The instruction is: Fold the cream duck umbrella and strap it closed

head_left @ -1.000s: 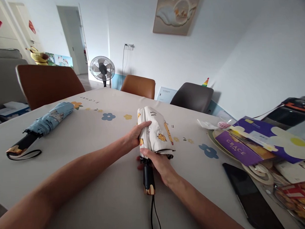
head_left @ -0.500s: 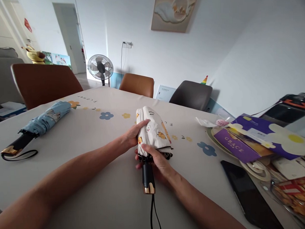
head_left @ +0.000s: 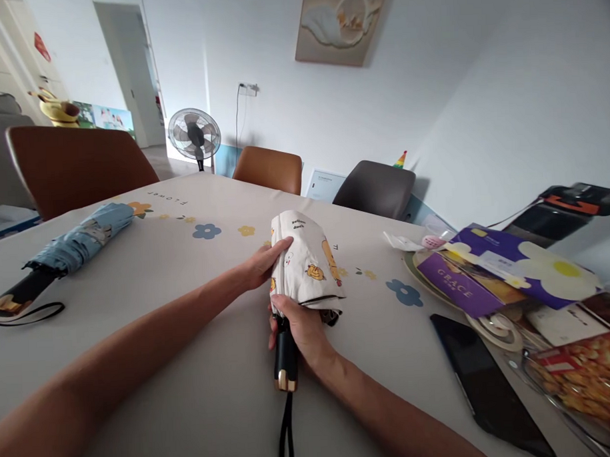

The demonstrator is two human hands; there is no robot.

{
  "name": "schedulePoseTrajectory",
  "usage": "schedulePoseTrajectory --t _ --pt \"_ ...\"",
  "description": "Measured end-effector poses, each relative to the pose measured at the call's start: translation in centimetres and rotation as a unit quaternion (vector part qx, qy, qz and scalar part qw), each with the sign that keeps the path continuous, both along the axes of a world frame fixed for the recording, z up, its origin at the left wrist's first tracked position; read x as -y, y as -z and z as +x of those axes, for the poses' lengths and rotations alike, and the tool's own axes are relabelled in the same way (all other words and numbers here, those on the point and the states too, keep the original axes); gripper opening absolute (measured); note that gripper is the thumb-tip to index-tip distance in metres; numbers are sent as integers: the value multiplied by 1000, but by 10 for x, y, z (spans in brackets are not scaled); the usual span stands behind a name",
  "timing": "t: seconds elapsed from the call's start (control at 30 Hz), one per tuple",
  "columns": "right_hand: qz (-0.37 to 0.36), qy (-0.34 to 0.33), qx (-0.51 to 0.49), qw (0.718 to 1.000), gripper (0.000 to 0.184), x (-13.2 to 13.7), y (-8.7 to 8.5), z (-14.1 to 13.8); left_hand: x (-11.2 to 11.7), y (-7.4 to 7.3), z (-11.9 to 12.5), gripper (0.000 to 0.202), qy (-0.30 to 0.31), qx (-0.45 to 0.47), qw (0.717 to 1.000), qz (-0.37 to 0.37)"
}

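Note:
A folded white umbrella [head_left: 306, 262] with yellow duck prints lies in front of me, its black handle with a gold end pointing toward me and a black strap trailing from it. My left hand [head_left: 266, 262] grips the left side of the canopy, thumb on top, its other fingers hidden beneath. Lower down, my right hand [head_left: 303, 328] is closed around the canopy's base near the handle, thumb pressing on the cloth. The canopy is loosely wrapped, wider on the right. A blue umbrella [head_left: 88, 236], folded with a black handle, rests on the table to the left.
On the right of the table [head_left: 191, 392] are a black phone [head_left: 483, 375], a purple box [head_left: 462, 283], a flowered purple package [head_left: 526, 264] and a packet of food [head_left: 585, 372]. Chairs [head_left: 267, 168] stand along the far edge, with a fan [head_left: 195, 133] behind.
The white canopy's right side now lies smoother and more gathered around the umbrella. Both hands keep their hold. The whole view has shifted slightly.

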State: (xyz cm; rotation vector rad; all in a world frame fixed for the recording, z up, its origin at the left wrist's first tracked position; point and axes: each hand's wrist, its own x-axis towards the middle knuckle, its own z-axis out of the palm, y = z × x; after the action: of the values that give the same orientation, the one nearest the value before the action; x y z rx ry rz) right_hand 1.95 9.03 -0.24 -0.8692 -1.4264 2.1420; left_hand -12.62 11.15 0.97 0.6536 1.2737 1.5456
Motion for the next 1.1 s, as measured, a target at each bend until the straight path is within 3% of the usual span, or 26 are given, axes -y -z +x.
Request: schedulePoseTrajectory --t 0.1,0.2,0.3,0.37,0.47,0.57,0.67,0.8,0.9,1.0,1.1 --pt "-2 24 54 998 23 1 -1 -3 1 -10 -7 53 -170 -165 971 20" --pt "-18 25 77 997 21 1 -3 -6 6 -28 -1 40 -176 -282 938 95" --pt "-14 20 70 997 20 3 -4 -7 3 -47 19 23 -87 -368 911 166" --pt "-1 19 65 998 21 6 -4 -5 -7 -57 35 23 19 -400 895 198" --pt "17 13 58 998 21 9 -3 -2 -29 -66 53 25 151 -439 871 161" --pt "16 10 42 999 20 10 -4 0 -48 -69 62 28 211 -466 854 92" --pt "15 11 32 999 18 11 -5 -1 -54 -71 64 35 223 -492 837 91" --pt "10 11 29 999 15 11 -7 -2 -44 -82 58 35 202 -546 801 138" --pt "2 4 18 1000 15 9 -6 -2 -26 -98 48 25 120 -596 771 190" --pt "1 -8 7 1000 16 6 -4 -1 2 -113 34 19 39 -596 770 224" --pt "-2 -17 6 1000 17 3 -1 -1 34 -114 14 15 -18 -576 781 239"
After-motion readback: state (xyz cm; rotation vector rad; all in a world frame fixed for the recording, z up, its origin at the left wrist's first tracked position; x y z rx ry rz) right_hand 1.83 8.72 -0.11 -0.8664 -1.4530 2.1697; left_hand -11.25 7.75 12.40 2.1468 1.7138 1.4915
